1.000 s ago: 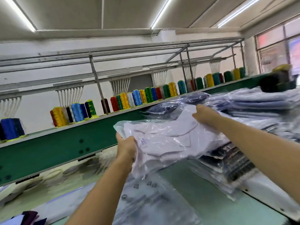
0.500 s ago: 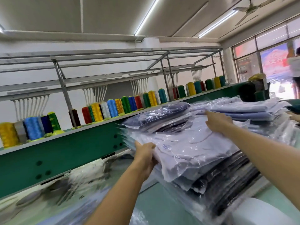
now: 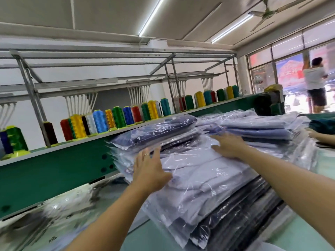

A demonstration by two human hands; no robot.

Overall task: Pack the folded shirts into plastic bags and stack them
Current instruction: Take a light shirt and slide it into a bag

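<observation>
A pale lilac folded shirt in a clear plastic bag lies on top of a stack of bagged shirts, most of them dark navy. My left hand rests flat on the bag's near left edge, fingers straight, a ring on one finger. My right hand presses flat on the bag's far right part with spread fingers. Behind it rises a second stack, with a dark blue bagged shirt on top. More pale blue bagged shirts are piled to the right.
A green embroidery machine beam runs along the left, with rows of coloured thread cones on it. Loose empty plastic bags lie on the table at lower left. Another person's hand reaches in at right; a person stands by the window.
The bagged lilac shirt was held up in both hands, then laid on the stack. Both hands have let go and now lie flat on it.
</observation>
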